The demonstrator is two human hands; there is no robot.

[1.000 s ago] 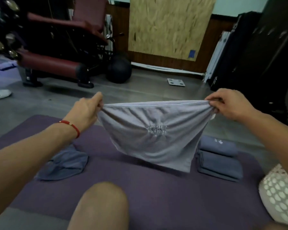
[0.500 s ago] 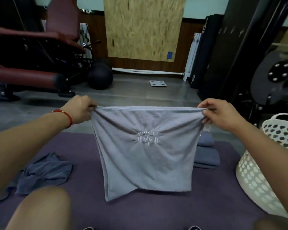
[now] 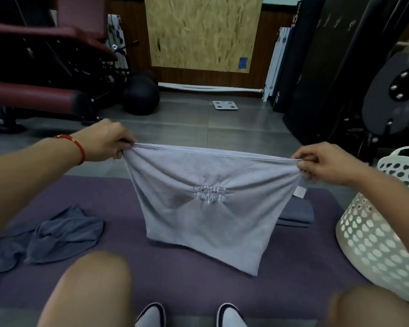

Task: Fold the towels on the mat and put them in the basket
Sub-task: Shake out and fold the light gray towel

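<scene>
Basket: the white basket with heart-shaped holes stood at the right edge of the purple mat; its inside could not be seen, so what it held cannot be told.
Left hand: the left hand was closed on the upper left corner of the light grey towel, fingers curled round the bunched cloth; a red cord bracelet sat on that wrist.
Right hand: the right hand pinched the upper right corner of the same towel, fingers curled in.
Light grey towel: stretched taut between both hands above the middle of the mat, hanging with an embroidered mark at its centre; its lower edge appeared to reach the mat.
Folded towels: a stack of dark grey folded towels lay towards the mat's far right corner, partly behind the held towel, near the basket.
Crumpled towel: a dark grey crumpled towel lay unfolded at the mat's left edge.
</scene>
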